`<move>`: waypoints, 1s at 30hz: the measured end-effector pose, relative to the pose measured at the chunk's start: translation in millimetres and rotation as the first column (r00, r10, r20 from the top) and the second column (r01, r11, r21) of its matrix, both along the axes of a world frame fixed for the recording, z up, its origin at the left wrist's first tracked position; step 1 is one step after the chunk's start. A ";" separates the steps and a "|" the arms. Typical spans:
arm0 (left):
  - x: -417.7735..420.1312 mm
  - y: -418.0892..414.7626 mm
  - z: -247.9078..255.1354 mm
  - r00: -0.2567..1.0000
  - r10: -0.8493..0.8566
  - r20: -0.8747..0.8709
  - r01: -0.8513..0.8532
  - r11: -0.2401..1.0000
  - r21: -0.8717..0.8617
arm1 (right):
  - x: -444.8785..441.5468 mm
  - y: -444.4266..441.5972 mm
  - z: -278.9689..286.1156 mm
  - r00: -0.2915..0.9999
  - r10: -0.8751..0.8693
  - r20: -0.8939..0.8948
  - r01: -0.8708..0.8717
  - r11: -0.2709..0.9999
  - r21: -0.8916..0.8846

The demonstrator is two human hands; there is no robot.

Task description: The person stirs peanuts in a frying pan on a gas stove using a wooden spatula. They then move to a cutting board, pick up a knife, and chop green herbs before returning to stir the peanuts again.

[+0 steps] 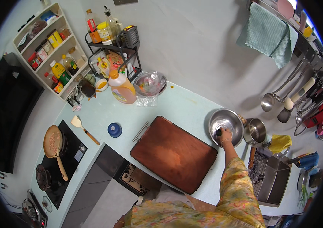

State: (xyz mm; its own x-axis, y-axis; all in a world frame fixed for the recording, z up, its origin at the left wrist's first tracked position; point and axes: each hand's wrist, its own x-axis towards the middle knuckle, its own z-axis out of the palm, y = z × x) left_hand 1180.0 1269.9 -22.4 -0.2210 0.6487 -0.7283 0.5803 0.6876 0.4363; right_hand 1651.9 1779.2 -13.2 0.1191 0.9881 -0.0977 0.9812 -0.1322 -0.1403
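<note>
My right hand (224,136) reaches into a stainless steel bowl (237,122) at the right of the counter. Its fingers are at a small dark item (218,132) inside the bowl; whether they grip it is hard to tell. Left of the bowl lies a large reddish-brown cutting board (172,154) with a metal handle at its upper left. My left hand (119,223) is only partly visible low at the bottom edge, beside the body, its fingers cut off. A small blue bowl (114,130), apparently upside down, stands left of the board.
A frying pan (52,141) with small pinkish pieces sits on the black cooktop (61,168). Nearby lies a wooden-handled spatula (85,130). A saucepan (254,131) stands right of the steel bowl, beside the sink (278,182). A large orange bottle (121,88) and a plastic-covered bowl (151,84) stand behind.
</note>
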 end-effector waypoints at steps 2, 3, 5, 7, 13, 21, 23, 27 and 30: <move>2.7 16.1 4.0 1.000 -0.005 0.001 0.005 1.000 0.004 | 9.1 5.9 -21.3 0.999 -0.025 -0.036 0.024 0.999 -0.023; 3.8 24.0 5.4 1.000 -0.009 0.003 0.009 1.000 0.011 | 8.0 9.7 -22.5 0.998 -0.035 -0.055 0.034 0.999 -0.029; 3.2 39.9 8.2 1.000 -0.024 0.010 0.023 0.999 0.025 | 8.5 11.6 -24.0 0.997 -0.018 -0.079 0.020 1.000 0.018; 0.9 58.2 11.3 0.999 -0.051 0.017 0.050 0.998 0.046 | -1.9 4.5 -4.9 0.987 0.036 -0.159 -0.014 0.991 0.133; -10.2 153.6 13.9 0.970 -0.237 0.047 0.226 0.958 0.175 | -111.6 -57.4 85.5 0.725 0.568 -0.389 -0.395 0.806 0.441; 12.3 300.1 37.8 0.832 -0.553 0.030 0.500 0.773 0.390 | -180.7 -121.4 9.3 0.770 0.633 -0.074 -0.629 0.774 0.073; 17.8 321.5 46.0 0.793 -0.609 0.031 0.541 0.727 0.423 | -172.1 -126.1 41.5 0.785 0.617 -0.048 -0.604 0.781 0.158; 38.7 351.7 48.7 0.700 -0.712 0.054 0.622 0.646 0.442 | -102.9 -107.6 152.5 0.858 0.500 -0.114 -0.431 0.824 0.368; 42.4 354.5 54.6 0.692 -0.720 0.048 0.632 0.637 0.440 | -34.1 -80.8 232.0 0.935 0.332 -0.128 -0.173 0.739 0.651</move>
State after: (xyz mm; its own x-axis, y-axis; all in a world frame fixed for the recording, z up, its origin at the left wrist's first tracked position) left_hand 1222.4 1624.5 32.1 0.5104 0.7725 -0.3779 0.6849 -0.0995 0.7218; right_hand 1617.8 1698.4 218.8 -0.0903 0.8272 0.5546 0.8965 0.3101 -0.3165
